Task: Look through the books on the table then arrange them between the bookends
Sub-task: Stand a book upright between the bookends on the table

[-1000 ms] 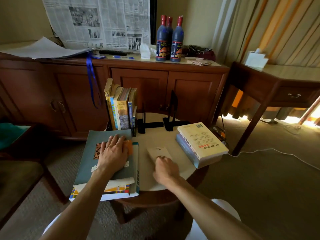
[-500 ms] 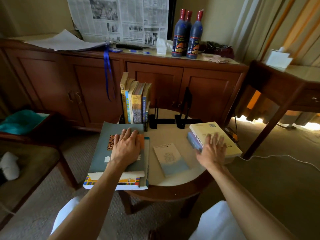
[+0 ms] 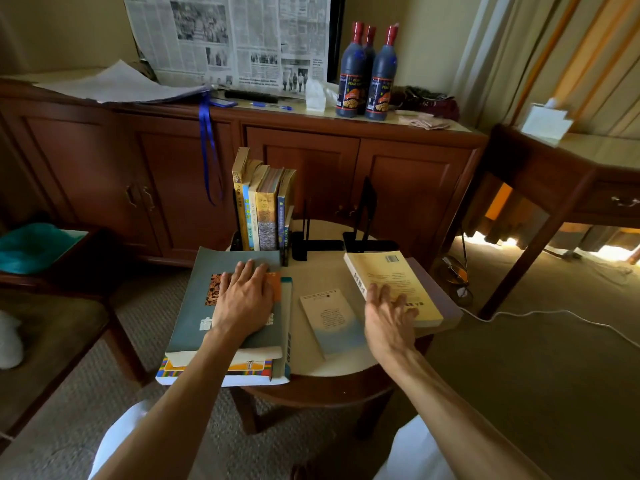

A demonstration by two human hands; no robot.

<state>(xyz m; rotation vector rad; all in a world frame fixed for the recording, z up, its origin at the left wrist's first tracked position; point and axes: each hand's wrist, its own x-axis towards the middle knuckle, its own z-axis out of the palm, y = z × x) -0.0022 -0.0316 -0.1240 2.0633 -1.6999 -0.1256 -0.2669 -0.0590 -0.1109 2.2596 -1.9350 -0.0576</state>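
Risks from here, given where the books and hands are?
1. The left stack overhangs the round table's edge; if the left hand lifts, it might tip.
2. The right hand lifting the yellow book may drag the book underneath, which also overhangs.

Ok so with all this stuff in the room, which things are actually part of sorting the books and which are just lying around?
Part of the job:
upright books
black bookends
grey-green book, under the left hand
yellow book, touched by the right hand
small booklet

Just lying about:
three dark bottles
newspaper
blue pen
tissue box
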